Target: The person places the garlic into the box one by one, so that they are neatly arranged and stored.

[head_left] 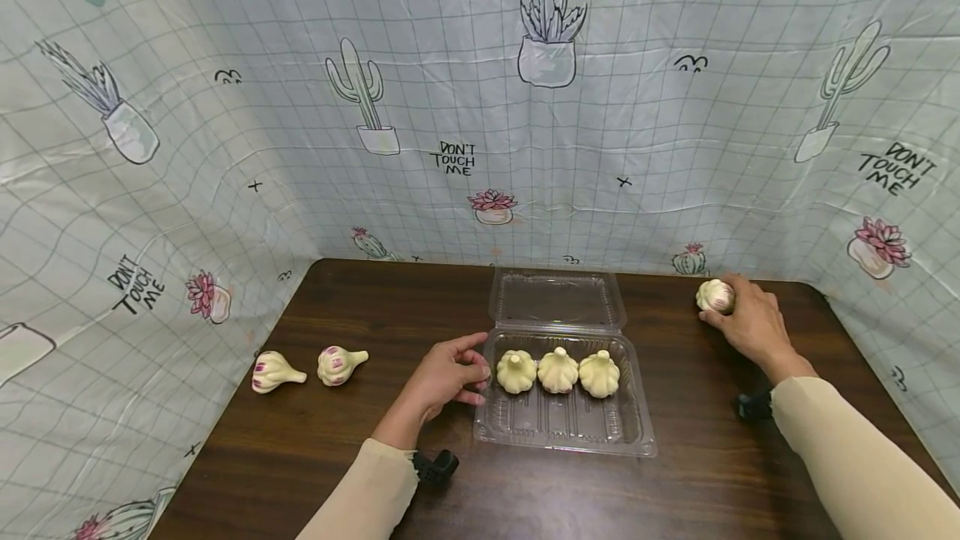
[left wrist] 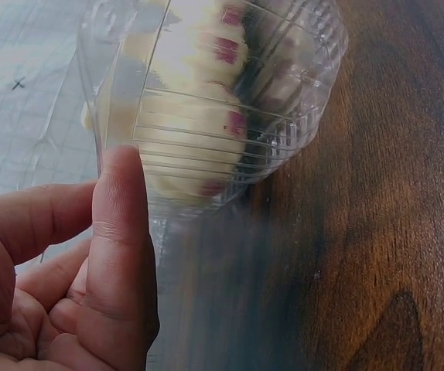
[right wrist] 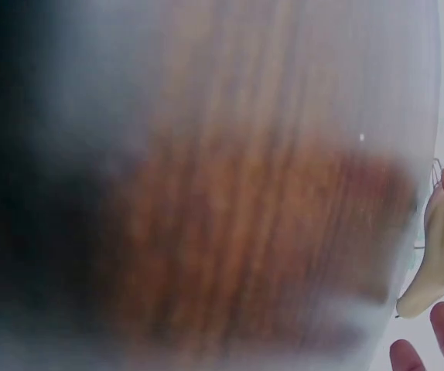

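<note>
A clear plastic clamshell container (head_left: 525, 432) lies with its lid (head_left: 555, 300) folded back. Three garlic bulbs (head_left: 558, 371) sit in a row in its base, stems up. My left hand (head_left: 447, 373) pinches the container's left rim between thumb and fingers; in the left wrist view the thumb (left wrist: 121, 232) is against the clear wall, bulbs behind it. At the far right of the table my right hand (head_left: 750, 319) holds another garlic bulb (head_left: 714, 297) between thumb and fingers. Part of that bulb (right wrist: 442, 247) and some fingertips show at the right wrist view's edge.
Two purple-marked garlic bulbs (head_left: 275, 372) lie on their sides at the table's left, stems pointing right. The dark wooden table (head_left: 360, 457) ends against a patterned curtain (head_left: 420, 90) at the back and sides.
</note>
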Motion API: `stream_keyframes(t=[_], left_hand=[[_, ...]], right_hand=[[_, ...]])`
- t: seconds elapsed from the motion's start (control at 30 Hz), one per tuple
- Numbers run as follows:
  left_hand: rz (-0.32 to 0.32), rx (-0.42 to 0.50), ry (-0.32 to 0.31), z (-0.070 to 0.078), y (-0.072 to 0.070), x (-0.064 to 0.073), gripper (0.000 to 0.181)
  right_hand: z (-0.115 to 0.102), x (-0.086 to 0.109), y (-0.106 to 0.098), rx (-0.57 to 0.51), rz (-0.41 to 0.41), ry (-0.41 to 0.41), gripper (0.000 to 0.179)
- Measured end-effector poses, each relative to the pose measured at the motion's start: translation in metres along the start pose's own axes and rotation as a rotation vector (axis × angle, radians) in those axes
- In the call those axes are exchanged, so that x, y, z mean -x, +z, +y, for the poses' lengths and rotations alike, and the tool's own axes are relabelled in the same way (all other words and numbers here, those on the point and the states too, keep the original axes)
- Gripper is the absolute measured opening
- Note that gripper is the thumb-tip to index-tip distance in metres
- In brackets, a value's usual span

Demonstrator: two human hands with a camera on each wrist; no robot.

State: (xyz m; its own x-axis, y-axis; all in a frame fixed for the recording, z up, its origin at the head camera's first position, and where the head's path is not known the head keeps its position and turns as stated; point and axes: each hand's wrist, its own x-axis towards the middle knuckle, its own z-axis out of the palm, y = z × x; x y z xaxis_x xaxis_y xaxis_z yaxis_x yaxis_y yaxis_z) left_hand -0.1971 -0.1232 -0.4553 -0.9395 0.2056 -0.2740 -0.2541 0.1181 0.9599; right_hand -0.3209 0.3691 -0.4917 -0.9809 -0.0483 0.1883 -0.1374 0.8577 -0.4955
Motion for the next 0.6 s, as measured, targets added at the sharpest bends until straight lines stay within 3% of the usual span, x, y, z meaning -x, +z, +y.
stream_keyframes(t=[0.4,0.6], left_hand=[[0.002,0.005,-0.003,-0.001,0.001,-0.001,0.063],[0.004,0.007,-0.002,-0.002,0.001,-0.001,0.063]], right_hand=[[-0.020,0.012,0.006,-0.060,0.012,-0.060,0.067],[-0.031,0.020,0.009,-0.083,-0.009,-0.031,0.069]])
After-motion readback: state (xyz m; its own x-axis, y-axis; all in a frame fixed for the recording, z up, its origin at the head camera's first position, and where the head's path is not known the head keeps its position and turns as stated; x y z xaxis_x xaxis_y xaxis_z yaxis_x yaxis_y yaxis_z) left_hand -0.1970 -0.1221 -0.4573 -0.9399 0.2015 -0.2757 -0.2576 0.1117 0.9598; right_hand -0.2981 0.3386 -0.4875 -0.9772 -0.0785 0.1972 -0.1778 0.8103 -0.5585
